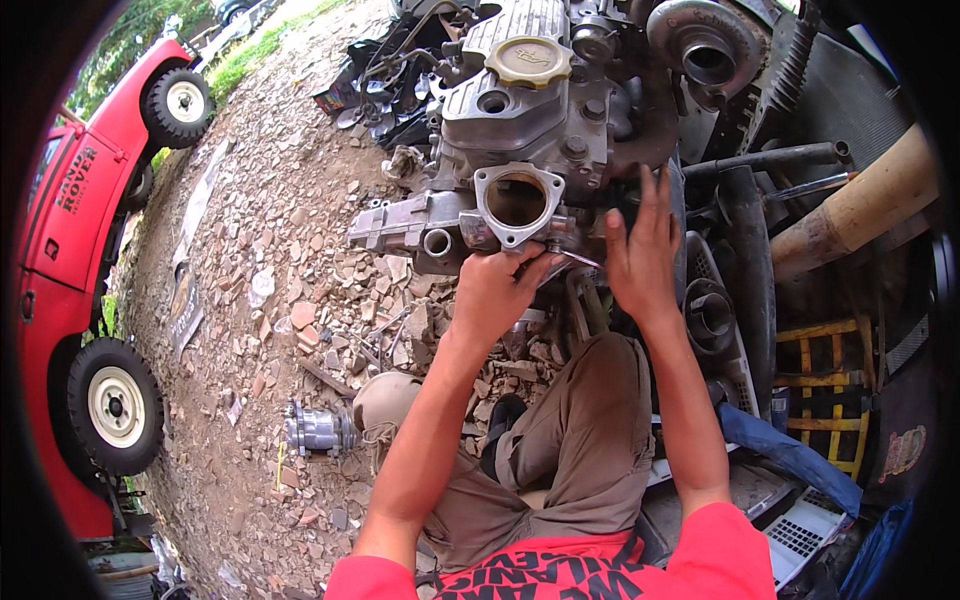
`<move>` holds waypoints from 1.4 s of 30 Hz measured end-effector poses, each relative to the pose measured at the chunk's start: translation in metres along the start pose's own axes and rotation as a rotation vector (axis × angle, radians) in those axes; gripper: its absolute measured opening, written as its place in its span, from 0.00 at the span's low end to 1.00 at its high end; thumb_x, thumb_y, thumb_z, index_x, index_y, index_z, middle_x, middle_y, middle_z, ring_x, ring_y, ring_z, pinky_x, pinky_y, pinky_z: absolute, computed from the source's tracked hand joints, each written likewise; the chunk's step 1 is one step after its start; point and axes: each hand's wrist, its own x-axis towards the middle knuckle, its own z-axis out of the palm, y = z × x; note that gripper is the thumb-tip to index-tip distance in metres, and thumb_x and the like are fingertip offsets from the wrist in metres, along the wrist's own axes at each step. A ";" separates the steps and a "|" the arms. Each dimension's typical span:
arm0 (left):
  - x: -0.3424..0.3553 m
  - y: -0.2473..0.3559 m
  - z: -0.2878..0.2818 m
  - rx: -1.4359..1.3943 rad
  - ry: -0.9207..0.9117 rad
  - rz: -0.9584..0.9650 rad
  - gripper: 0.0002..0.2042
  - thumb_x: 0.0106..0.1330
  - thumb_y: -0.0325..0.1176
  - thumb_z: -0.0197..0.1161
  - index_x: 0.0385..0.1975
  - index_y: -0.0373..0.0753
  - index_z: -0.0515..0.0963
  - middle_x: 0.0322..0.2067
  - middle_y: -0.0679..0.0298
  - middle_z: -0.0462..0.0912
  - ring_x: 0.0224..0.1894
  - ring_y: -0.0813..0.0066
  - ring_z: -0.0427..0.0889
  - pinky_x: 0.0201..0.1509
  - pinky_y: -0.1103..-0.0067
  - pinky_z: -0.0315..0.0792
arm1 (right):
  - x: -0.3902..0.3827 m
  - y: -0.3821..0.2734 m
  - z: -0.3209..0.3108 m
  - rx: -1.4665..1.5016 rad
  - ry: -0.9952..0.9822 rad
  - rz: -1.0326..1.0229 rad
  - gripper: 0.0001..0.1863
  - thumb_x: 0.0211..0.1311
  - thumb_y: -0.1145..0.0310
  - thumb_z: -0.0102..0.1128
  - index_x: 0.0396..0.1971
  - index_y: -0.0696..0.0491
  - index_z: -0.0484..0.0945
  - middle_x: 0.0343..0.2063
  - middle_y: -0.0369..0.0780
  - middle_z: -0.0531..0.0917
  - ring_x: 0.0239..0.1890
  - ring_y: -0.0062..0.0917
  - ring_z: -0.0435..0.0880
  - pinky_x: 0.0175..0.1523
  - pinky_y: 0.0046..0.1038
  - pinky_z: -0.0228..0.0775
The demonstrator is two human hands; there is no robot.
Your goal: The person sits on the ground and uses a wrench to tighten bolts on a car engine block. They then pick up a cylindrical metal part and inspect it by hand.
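A grey engine block (pixel 525 120) with a yellowish oil cap (pixel 528 62) stands in front of me. Below it, my left hand (pixel 505 285) is closed on a thin shiny metal tool (pixel 580 258), just under a triangular flanged opening (pixel 518 200); the tool's other end points toward my right hand (pixel 645 250). My right hand is open, fingers stretched upward beside the engine's lower right side; whether its fingertips touch the engine I cannot tell. A round rusty turbo housing (pixel 705 50) is at the engine's upper right.
A red off-road vehicle (pixel 65 250) stands at the left. A metal cylindrical part (pixel 315 430) lies on the rubble ground (pixel 260 340) by my knee. At the right are black hoses (pixel 750 280), a thick tan tube (pixel 850 205), a yellow grid (pixel 820 390) and other parts.
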 end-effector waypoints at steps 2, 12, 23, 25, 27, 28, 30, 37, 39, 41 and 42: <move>-0.004 -0.005 -0.003 -0.001 0.009 0.006 0.09 0.62 0.36 0.69 0.35 0.38 0.85 0.15 0.59 0.79 0.15 0.77 0.74 0.24 0.77 0.69 | -0.004 0.004 0.009 0.157 0.083 0.048 0.37 0.74 0.44 0.36 0.70 0.59 0.53 0.69 0.59 0.53 0.72 0.52 0.52 0.71 0.53 0.41; 0.000 0.010 0.001 -0.083 -0.085 -0.145 0.11 0.62 0.38 0.70 0.33 0.36 0.85 0.13 0.63 0.78 0.15 0.85 0.72 0.21 0.80 0.66 | -0.043 0.012 0.097 0.702 0.525 0.644 0.30 0.78 0.52 0.28 0.60 0.65 0.62 0.58 0.57 0.68 0.61 0.48 0.67 0.67 0.36 0.54; 0.006 0.007 0.000 -0.203 -0.091 -0.127 0.14 0.62 0.38 0.68 0.27 0.29 0.83 0.13 0.53 0.77 0.16 0.77 0.76 0.24 0.75 0.69 | -0.106 -0.002 0.062 0.761 0.221 0.453 0.14 0.67 0.67 0.60 0.45 0.61 0.74 0.39 0.46 0.82 0.39 0.26 0.82 0.45 0.26 0.71; 0.005 0.009 -0.001 -0.236 -0.072 -0.118 0.15 0.62 0.38 0.68 0.27 0.28 0.83 0.12 0.52 0.76 0.15 0.76 0.76 0.24 0.74 0.69 | -0.103 0.003 0.052 0.686 0.241 0.383 0.14 0.66 0.66 0.63 0.43 0.60 0.76 0.33 0.43 0.84 0.34 0.23 0.82 0.42 0.25 0.71; 0.003 0.010 -0.005 -0.152 -0.100 -0.129 0.15 0.63 0.39 0.67 0.28 0.28 0.83 0.12 0.53 0.75 0.15 0.76 0.76 0.24 0.73 0.69 | -0.099 0.007 0.037 0.594 0.191 0.357 0.13 0.64 0.66 0.65 0.41 0.59 0.77 0.30 0.42 0.84 0.32 0.21 0.82 0.40 0.25 0.71; 0.002 0.011 -0.006 -0.114 -0.112 -0.135 0.16 0.63 0.39 0.67 0.29 0.28 0.84 0.11 0.53 0.75 0.15 0.76 0.76 0.24 0.73 0.69 | -0.097 0.009 0.027 0.540 0.132 0.366 0.12 0.64 0.66 0.65 0.40 0.59 0.78 0.30 0.42 0.85 0.31 0.21 0.82 0.39 0.25 0.71; 0.003 0.006 -0.005 -0.177 -0.141 -0.145 0.16 0.65 0.40 0.66 0.32 0.29 0.84 0.12 0.55 0.77 0.15 0.77 0.77 0.23 0.74 0.69 | -0.089 0.008 0.001 0.451 0.080 0.326 0.11 0.63 0.67 0.66 0.38 0.58 0.79 0.30 0.42 0.85 0.31 0.23 0.83 0.38 0.26 0.71; 0.003 -0.003 -0.007 -0.544 -0.193 -0.252 0.11 0.66 0.35 0.67 0.36 0.31 0.85 0.20 0.68 0.82 0.17 0.86 0.72 0.21 0.83 0.65 | -0.033 -0.023 -0.076 0.080 0.086 -0.173 0.09 0.58 0.67 0.67 0.35 0.55 0.80 0.29 0.39 0.83 0.33 0.34 0.81 0.42 0.35 0.67; 0.004 -0.007 -0.005 -0.552 -0.195 -0.228 0.10 0.64 0.33 0.68 0.36 0.31 0.85 0.22 0.68 0.82 0.17 0.86 0.72 0.22 0.83 0.65 | -0.020 -0.031 -0.086 -0.029 0.074 -0.304 0.10 0.58 0.65 0.67 0.34 0.54 0.80 0.30 0.38 0.83 0.34 0.33 0.81 0.44 0.34 0.66; 0.003 -0.008 -0.003 -0.525 -0.182 -0.205 0.10 0.64 0.32 0.69 0.36 0.31 0.85 0.22 0.68 0.82 0.17 0.86 0.72 0.22 0.83 0.65 | -0.012 -0.039 -0.091 -0.072 0.055 -0.333 0.10 0.58 0.64 0.67 0.34 0.54 0.80 0.30 0.38 0.83 0.36 0.33 0.81 0.46 0.34 0.65; 0.003 -0.006 -0.002 -0.495 -0.170 -0.194 0.10 0.63 0.32 0.69 0.37 0.31 0.85 0.21 0.69 0.82 0.17 0.86 0.72 0.22 0.83 0.65 | -0.010 -0.040 -0.092 -0.082 0.048 -0.355 0.10 0.58 0.63 0.67 0.34 0.54 0.80 0.30 0.38 0.83 0.35 0.33 0.81 0.45 0.34 0.65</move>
